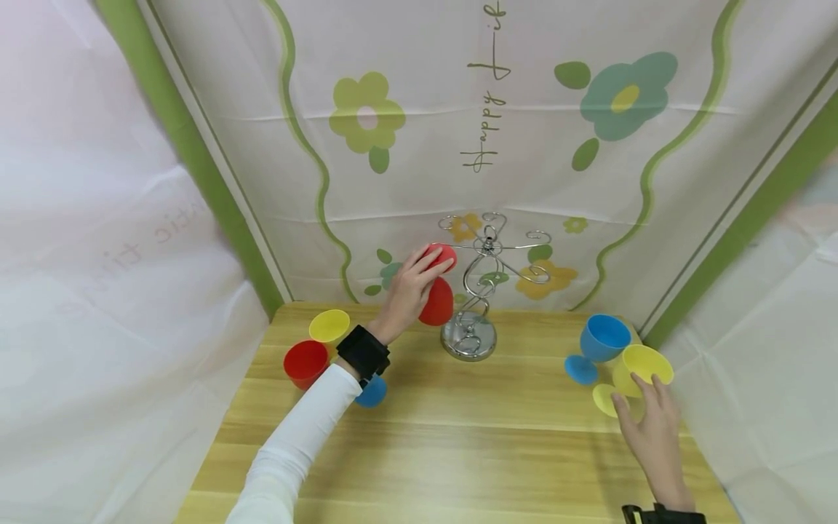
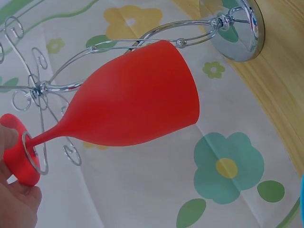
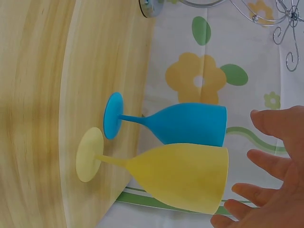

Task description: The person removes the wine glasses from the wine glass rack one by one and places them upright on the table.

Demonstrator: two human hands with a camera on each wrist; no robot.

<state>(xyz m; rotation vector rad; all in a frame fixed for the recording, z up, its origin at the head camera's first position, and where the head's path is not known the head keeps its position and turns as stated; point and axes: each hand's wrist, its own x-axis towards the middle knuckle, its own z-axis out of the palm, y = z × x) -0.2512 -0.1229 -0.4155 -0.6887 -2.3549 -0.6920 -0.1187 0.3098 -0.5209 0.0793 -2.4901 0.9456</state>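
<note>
My left hand (image 1: 407, 292) pinches the foot of a red goblet (image 2: 137, 97), which hangs upside down with its bowl below. In the left wrist view, the goblet's stem sits within a curled hook of a chrome stand (image 1: 470, 336); the rest of the stand rises behind the bowl. On the right, my right hand (image 1: 653, 429) hovers with spread fingers by the rim of an upright yellow goblet (image 3: 183, 175). A gap shows between fingers and rim in the right wrist view. Behind that goblet stands an upright blue goblet (image 3: 190, 122).
At the table's left stand another yellow goblet (image 1: 329, 324) and another red goblet (image 1: 305, 362). A blue foot (image 1: 372, 393) shows beneath my left forearm, the rest hidden. Flower-printed cloth (image 1: 419, 175) walls the back of the wooden table (image 1: 458, 451), with white cloth at both sides.
</note>
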